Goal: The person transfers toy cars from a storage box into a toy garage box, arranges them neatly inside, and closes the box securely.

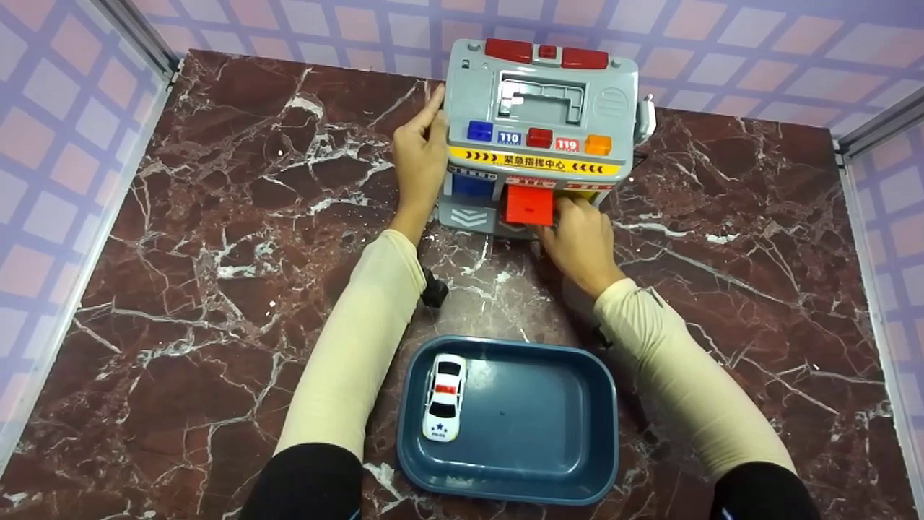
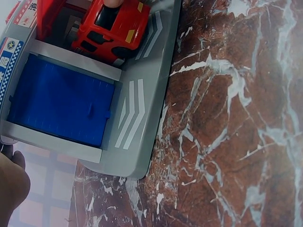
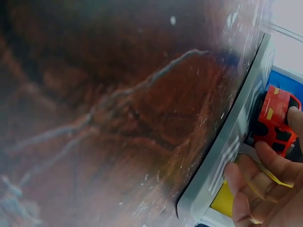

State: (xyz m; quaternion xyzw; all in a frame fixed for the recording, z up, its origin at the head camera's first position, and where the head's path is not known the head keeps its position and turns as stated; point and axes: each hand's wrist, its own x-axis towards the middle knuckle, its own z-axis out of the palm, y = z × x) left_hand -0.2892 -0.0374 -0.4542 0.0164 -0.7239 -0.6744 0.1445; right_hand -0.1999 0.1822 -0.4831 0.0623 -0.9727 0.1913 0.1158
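A grey toy emergency station (image 1: 476,87) stands near the back wall, its front facing me. My left hand (image 1: 422,155) rests against its left side, the index finger straight along the wall. The red middle door (image 1: 529,205) is raised; beneath it a red toy car (image 2: 113,33) sits partly inside the bay. My right hand (image 1: 581,238) pinches this car, thumb by its windshield and a finger at its side in the right wrist view (image 3: 277,189). The blue door (image 2: 61,99) on the left is down. A yellow door (image 3: 222,201) lies behind my right fingers.
A dark blue tray (image 1: 505,487) stands between my forearms, with a white toy police car (image 1: 442,397) along its left side. A white handle (image 1: 644,119) sticks out at the station's right. Patterned walls border the brown marbled tabletop (image 1: 216,303) at the back and both sides.
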